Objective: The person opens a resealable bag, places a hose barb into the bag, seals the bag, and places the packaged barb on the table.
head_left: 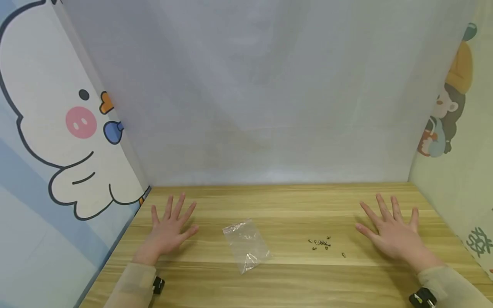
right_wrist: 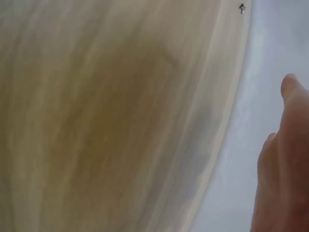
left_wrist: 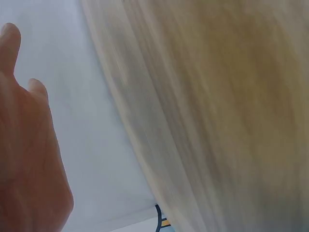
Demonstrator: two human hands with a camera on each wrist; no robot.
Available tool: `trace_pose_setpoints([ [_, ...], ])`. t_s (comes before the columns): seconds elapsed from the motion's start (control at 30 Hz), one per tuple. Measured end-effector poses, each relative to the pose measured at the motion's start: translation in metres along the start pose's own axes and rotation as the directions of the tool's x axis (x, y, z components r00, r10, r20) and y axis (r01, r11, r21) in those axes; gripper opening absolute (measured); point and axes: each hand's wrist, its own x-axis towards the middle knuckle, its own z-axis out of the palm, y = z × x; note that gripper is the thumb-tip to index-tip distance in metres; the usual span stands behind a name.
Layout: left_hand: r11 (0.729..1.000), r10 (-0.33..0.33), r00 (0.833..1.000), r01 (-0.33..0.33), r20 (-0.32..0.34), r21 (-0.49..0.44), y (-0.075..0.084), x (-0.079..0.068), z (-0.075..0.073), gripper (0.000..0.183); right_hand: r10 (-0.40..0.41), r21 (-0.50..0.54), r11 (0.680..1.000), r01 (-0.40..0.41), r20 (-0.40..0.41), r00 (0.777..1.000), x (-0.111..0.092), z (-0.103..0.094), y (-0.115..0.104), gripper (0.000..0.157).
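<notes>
My left hand (head_left: 167,233) is spread palm down over the left side of the table, fingers straight and holding nothing. On the right side, my right hand (head_left: 394,235) is likewise spread, with its fingers fanned out and a shadow beside it. Between them lies a clear plastic zip bag (head_left: 247,246), flat and nearer the left hand. Several small metal screw-like pieces (head_left: 321,243) are scattered in a loose cluster nearer the right hand, and a single piece (head_left: 344,255) lies apart from them. One such piece (right_wrist: 242,8) also shows at the top of the right wrist view.
The wood-grain table (head_left: 285,282) ends at a pale grey cloth (head_left: 262,107) behind. A wall panel with a white cartoon figure (head_left: 50,107) borders the left side. Along the right runs a pale green printed panel (head_left: 462,184). Black wrist cameras (head_left: 423,297) sit at both sleeves.
</notes>
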Motion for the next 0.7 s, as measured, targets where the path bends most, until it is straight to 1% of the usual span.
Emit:
trace_pose_setpoints([
  [0.1,1.0,0.0,1.0,0.0,-0.003,-0.032,0.006,0.001,-0.005,0.081,-0.008,0.018,1.0,0.009,-0.022,1.0,0.003,-0.001,0.0,0.081],
  [0.17,0.995,-0.003,1.0,0.001,-0.016,-0.101,0.015,0.002,-0.009,0.078,-0.014,0.049,0.999,0.016,-0.04,0.999,0.004,-0.003,-0.001,0.078],
  [0.27,0.969,-0.013,0.999,0.002,-0.043,-0.247,0.035,0.005,-0.012,0.069,-0.027,0.101,0.994,0.035,-0.077,0.997,0.008,-0.007,-0.004,0.071],
  [0.37,0.934,-0.029,0.998,0.007,-0.057,-0.356,0.061,0.011,-0.013,0.06,-0.023,0.195,0.98,0.047,-0.123,0.992,0.01,-0.012,-0.012,0.064],
  [0.43,0.915,-0.038,0.998,0.012,-0.058,-0.402,0.08,0.015,-0.013,0.053,-0.007,0.274,0.96,0.054,-0.168,0.986,0.012,-0.014,-0.021,0.059],
  [0.5,0.898,-0.041,0.998,0.015,-0.049,-0.439,0.099,0.018,-0.011,0.049,0.013,0.366,0.928,0.065,-0.207,0.978,0.014,-0.014,-0.033,0.054],
  [0.6,0.872,-0.024,1.0,0.012,-0.019,-0.49,0.124,0.023,-0.006,0.046,0.03,0.467,0.879,0.096,-0.255,0.966,0.018,-0.013,-0.052,0.048],
  [0.63,0.866,-0.012,1.0,0.007,-0.008,-0.499,0.132,0.025,-0.004,0.045,0.028,0.49,0.865,0.109,-0.265,0.964,0.02,-0.012,-0.058,0.045],
  [0.7,0.872,0.019,1.0,-0.012,0.01,-0.489,0.144,0.027,0.0,0.046,0.014,0.52,0.843,0.133,-0.27,0.963,0.023,-0.01,-0.069,0.042],
])
